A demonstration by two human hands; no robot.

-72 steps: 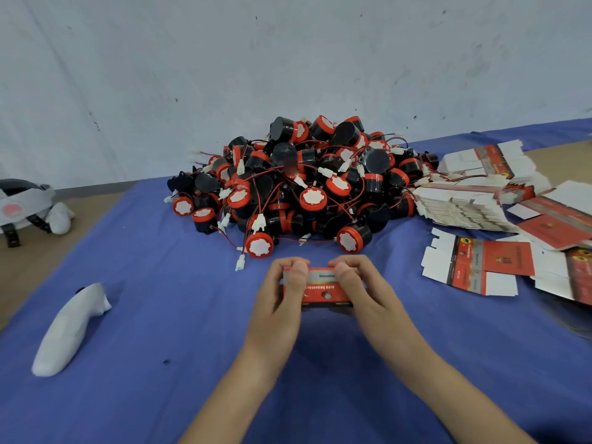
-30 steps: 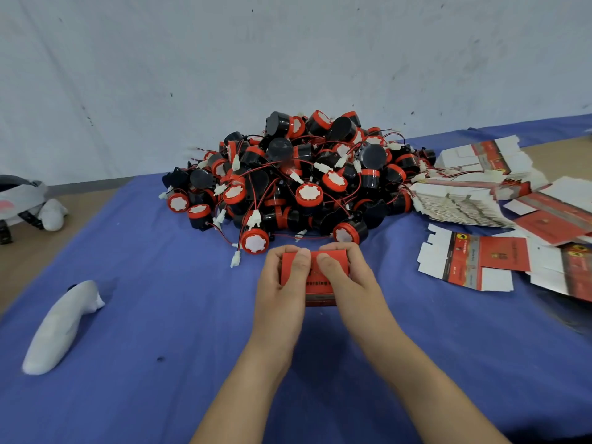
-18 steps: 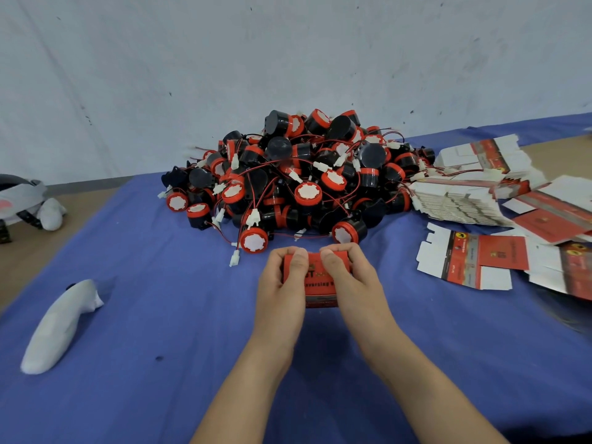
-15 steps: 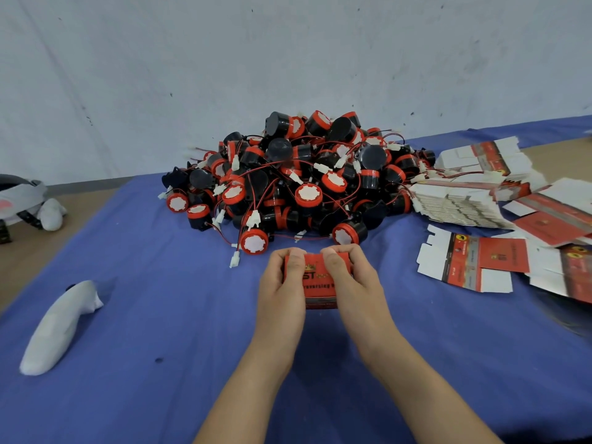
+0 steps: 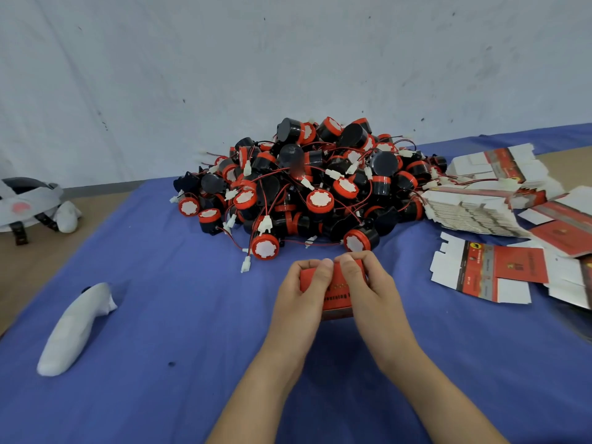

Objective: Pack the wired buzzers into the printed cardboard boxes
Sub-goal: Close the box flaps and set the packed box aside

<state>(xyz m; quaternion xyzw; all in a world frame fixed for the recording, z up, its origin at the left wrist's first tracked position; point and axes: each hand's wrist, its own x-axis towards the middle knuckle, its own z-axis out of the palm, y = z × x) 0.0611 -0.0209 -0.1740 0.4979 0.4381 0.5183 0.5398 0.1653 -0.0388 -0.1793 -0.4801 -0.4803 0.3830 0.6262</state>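
Observation:
Both hands hold one small red printed cardboard box (image 5: 336,294) just above the blue cloth, near the middle. My left hand (image 5: 299,299) grips its left side, thumb on top. My right hand (image 5: 371,290) grips its right side, thumb beside the left one on the top panel. What is inside the box is hidden. A big heap of black-and-red wired buzzers (image 5: 307,187) with white plugs lies right behind the hands. Flat unfolded boxes (image 5: 487,275) lie to the right.
A stack of flattened boxes (image 5: 474,213) and more loose ones (image 5: 563,225) crowd the right side. A white oblong object (image 5: 73,328) lies at front left on the blue cloth (image 5: 160,315). A white headset-like device (image 5: 28,203) sits at far left near the wall.
The box was turned in my hands from lying wide to its red top panel facing up. Both thumbs now sit close together on that panel. The hands stayed in about the same place.

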